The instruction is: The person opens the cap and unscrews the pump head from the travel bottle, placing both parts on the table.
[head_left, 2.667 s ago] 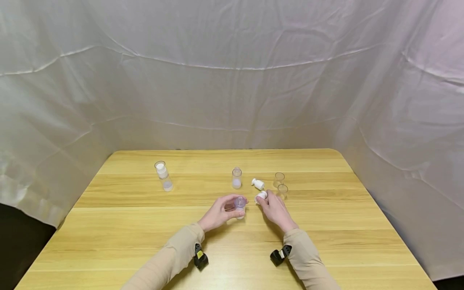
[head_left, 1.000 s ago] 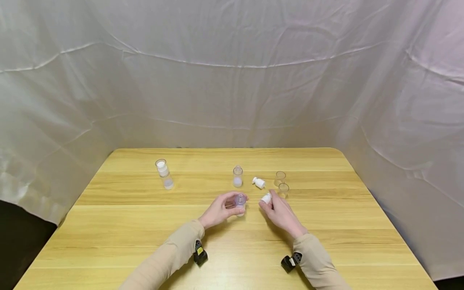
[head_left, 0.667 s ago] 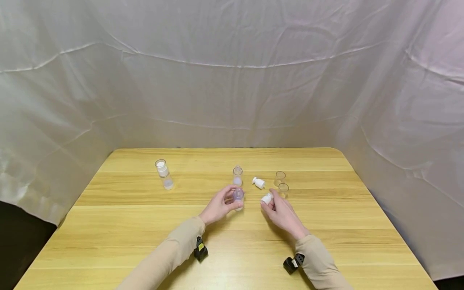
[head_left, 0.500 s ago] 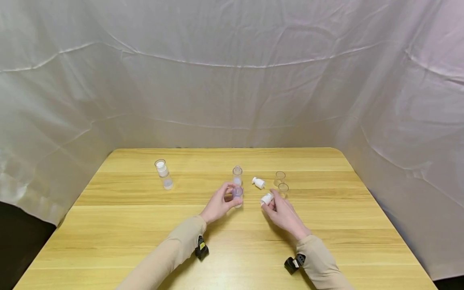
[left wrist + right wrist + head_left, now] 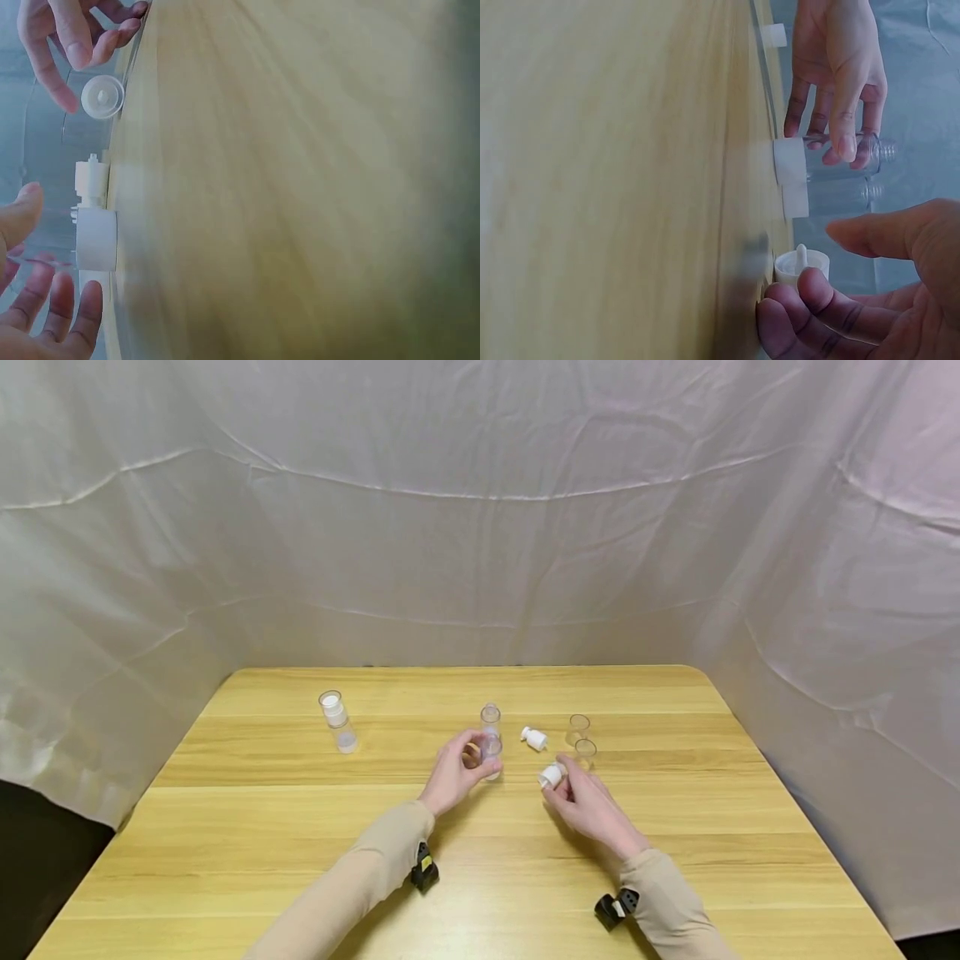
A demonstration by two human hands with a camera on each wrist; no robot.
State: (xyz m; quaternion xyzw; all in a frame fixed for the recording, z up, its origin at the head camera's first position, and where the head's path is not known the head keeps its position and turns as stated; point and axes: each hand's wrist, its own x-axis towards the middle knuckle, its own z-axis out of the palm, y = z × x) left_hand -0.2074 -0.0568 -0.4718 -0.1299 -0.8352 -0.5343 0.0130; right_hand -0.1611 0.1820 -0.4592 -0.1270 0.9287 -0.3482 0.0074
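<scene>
My left hand (image 5: pixel 452 770) holds a clear bottle (image 5: pixel 491 748) upright, thumb on one side and fingers on the other. In the right wrist view its white base (image 5: pixel 790 161) and threaded neck (image 5: pixel 887 151) show. A second open clear bottle (image 5: pixel 491 717) stands just behind it. My right hand (image 5: pixel 592 806) curls its fingers round a white pump head (image 5: pixel 551 776), low over the table. The pump's open end faces left, with a small stem (image 5: pixel 802 256) inside; a slight gap shows beside the thumb. Another white pump head (image 5: pixel 535 739) lies on the table.
Two clear caps (image 5: pixel 578 727) (image 5: pixel 585 750) stand at the right behind my right hand. An assembled pump bottle (image 5: pixel 337 722) with its clear cap on stands at the left. The wooden table (image 5: pixel 300 827) ends before a grey curtain (image 5: pixel 480 560).
My left hand has carried the bottle away from me, close in front of the second bottle. My right hand and pump head have shifted slightly right and nearer, and the pump's open end shows more.
</scene>
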